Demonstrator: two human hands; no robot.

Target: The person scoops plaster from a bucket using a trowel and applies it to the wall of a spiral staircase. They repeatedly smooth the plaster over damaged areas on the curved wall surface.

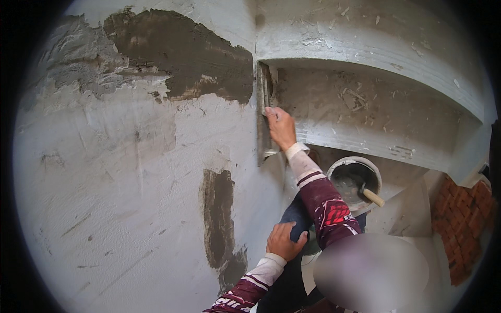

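Observation:
My right hand grips a long, flat plastering trowel. Its blade stands nearly upright along the corner where the white wall meets the stair steps. How the fingers wrap behind the handle is partly hidden. Lower down, my left hand lies with fingers apart on my knee, holding nothing. Dark wet plaster covers a wide patch of the upper wall, its right end reaching the corner above the trowel. A narrower dark patch runs down the wall left of my knee.
A white-rimmed bucket of grey mortar stands right of my right forearm, with a wooden-handled trowel in it. Pale steps carry scattered chips and dust. Reddish-brown bricks lie at the far right. A blurred oval covers the lower right.

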